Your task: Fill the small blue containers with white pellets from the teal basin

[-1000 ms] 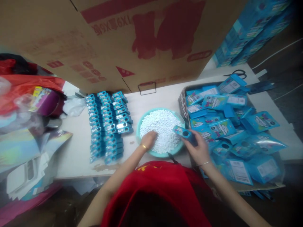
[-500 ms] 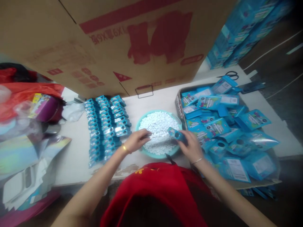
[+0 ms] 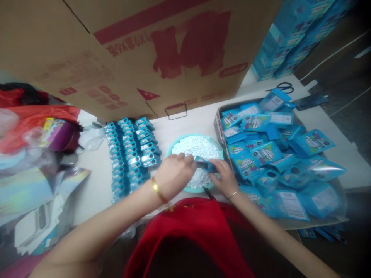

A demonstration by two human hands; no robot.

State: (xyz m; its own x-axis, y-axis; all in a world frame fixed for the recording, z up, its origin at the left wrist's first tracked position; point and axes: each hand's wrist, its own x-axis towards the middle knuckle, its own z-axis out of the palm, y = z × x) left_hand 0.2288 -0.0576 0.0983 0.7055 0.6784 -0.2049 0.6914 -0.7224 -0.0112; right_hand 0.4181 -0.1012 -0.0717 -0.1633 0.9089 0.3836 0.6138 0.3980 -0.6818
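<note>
A teal bowl (image 3: 177, 141) heaped with small white pellets (image 3: 197, 148) sits on the table in front of me. My right hand (image 3: 223, 178) holds a small blue box (image 3: 206, 165) over the bowl's near side. My left hand (image 3: 174, 174), with a gold bangle on the wrist, is closed with its fingertips at the left end of that box; whether it holds pellets I cannot tell. Left of the bowl lie three neat rows of small blue boxes (image 3: 130, 152).
A shallow cardboard tray (image 3: 218, 127) on the right holds several loose blue packages (image 3: 266, 152). A big brown carton (image 3: 145, 54) stands behind. Scissors (image 3: 282, 87) lie far right. Bags and plastic wrap (image 3: 34, 154) pile up at the left. My red cap brim (image 3: 191, 239) fills the bottom.
My left hand lifted out of the pellets and moved right to the box. My right hand brought the box left, over the bowl, to meet it.
</note>
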